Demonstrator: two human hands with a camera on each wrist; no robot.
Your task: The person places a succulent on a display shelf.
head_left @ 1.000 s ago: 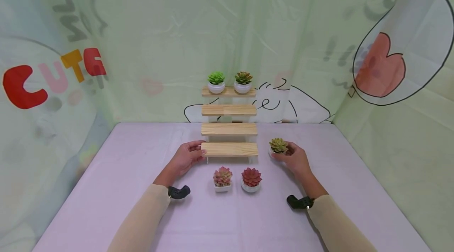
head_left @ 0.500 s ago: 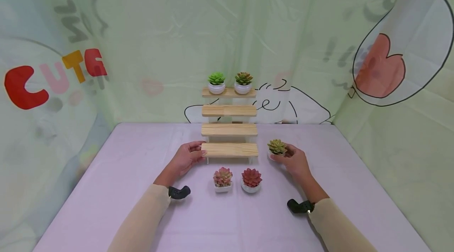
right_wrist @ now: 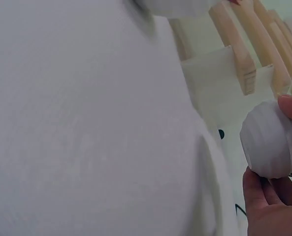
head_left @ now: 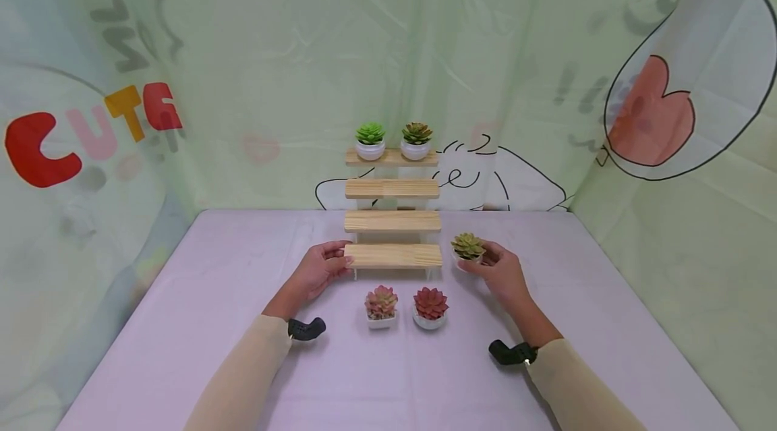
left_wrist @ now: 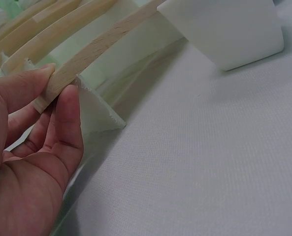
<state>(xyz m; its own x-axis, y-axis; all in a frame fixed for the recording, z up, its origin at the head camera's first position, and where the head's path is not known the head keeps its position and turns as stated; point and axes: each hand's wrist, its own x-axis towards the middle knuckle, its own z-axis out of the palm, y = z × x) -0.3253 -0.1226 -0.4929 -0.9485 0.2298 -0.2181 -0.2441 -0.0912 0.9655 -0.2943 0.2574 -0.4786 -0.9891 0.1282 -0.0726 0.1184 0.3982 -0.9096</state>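
Observation:
My right hand [head_left: 502,274] grips a potted succulent [head_left: 468,247] with yellow-green leaves, just right of the stepped wooden stand [head_left: 393,255]. In the right wrist view its ribbed white pot [right_wrist: 269,140] sits between thumb and fingers, apart from the table. My left hand [head_left: 320,270] pinches the left end of the stand's lowest shelf; the left wrist view shows thumb above and fingers below that board [left_wrist: 62,81]. On the top shelf stand a bright green succulent [head_left: 370,141] and a brownish-green succulent [head_left: 416,141]. The three lower shelves carry nothing.
In front of the stand, a pink succulent [head_left: 381,306] in a square white pot and a dark red succulent [head_left: 429,308] in a round white pot stand on the pale tablecloth [head_left: 388,384]. A printed green curtain [head_left: 291,80] hangs behind and at both sides.
My right hand has moved slightly left and up with the yellow-green succulent, closer to the stand. The left hand has stayed on the lowest shelf.

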